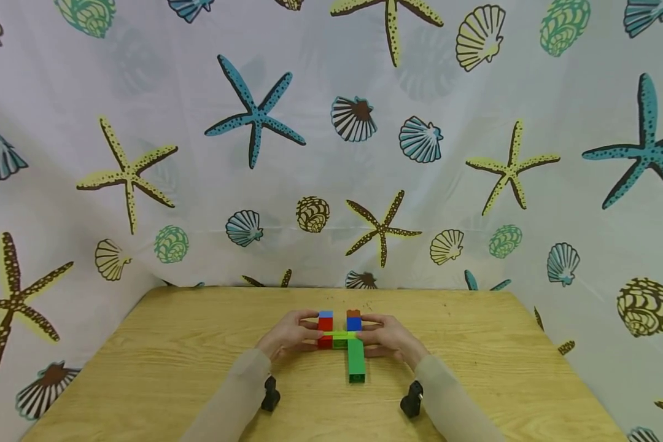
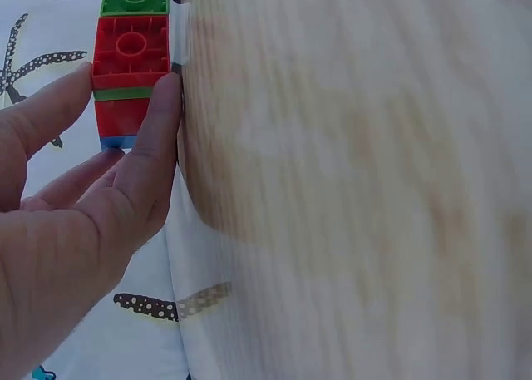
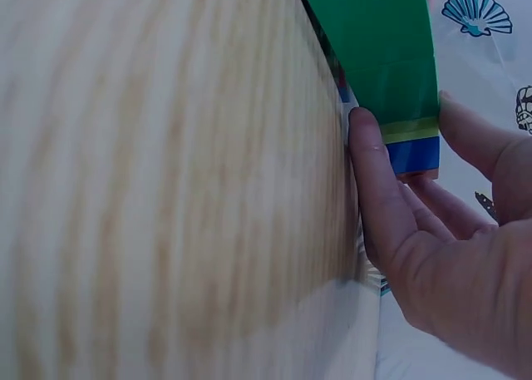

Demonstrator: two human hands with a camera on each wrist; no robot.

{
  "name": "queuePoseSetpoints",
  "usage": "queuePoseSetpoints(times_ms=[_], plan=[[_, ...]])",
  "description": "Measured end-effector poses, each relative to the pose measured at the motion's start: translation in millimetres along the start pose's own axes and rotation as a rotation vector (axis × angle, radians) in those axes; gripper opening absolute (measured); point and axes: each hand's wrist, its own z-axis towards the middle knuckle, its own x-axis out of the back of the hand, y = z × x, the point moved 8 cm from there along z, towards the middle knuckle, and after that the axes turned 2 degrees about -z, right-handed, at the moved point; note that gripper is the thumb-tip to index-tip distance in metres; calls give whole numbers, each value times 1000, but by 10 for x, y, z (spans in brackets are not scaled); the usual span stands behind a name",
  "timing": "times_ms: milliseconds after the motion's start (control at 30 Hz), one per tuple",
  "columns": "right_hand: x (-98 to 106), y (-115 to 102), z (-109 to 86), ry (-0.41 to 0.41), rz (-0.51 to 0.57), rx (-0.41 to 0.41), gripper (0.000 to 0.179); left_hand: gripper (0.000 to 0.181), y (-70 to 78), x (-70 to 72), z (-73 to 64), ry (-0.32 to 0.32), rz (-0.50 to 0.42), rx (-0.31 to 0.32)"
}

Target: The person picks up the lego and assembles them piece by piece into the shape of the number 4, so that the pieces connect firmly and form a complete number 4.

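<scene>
Between both hands stands a toy brick assembly. Its left end stacks red bricks (image 1: 325, 324) under a light blue brick (image 1: 325, 314). The right end has a blue brick (image 1: 354, 324) topped by an orange-brown one (image 1: 353, 314). A thin lime plate (image 1: 339, 335) spans the two ends, and a long green brick (image 1: 356, 362) points toward me. My left hand (image 1: 290, 333) grips the red end; the left wrist view shows a red brick's hollow underside (image 2: 131, 47) between thumb and fingers. My right hand (image 3: 449, 230) grips the other end, at the green, lime and blue pieces.
The assembly is at a wooden table (image 1: 199, 356), near its back edge. A white cloth (image 1: 309, 172) printed with starfish and shells hangs behind and at both sides. Black wrist devices sit inside each forearm, a left one (image 1: 271, 394) and a right one (image 1: 412, 399).
</scene>
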Motion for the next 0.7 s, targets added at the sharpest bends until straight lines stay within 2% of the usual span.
queuePoseSetpoints(times_ms=[467,700], plan=[[52,50,-18,87,-22,-24,58,51,8,-40,-18,0,58,10],[60,50,-38,97,-43,-24,54,47,-13,-2,-38,38,49,25]])
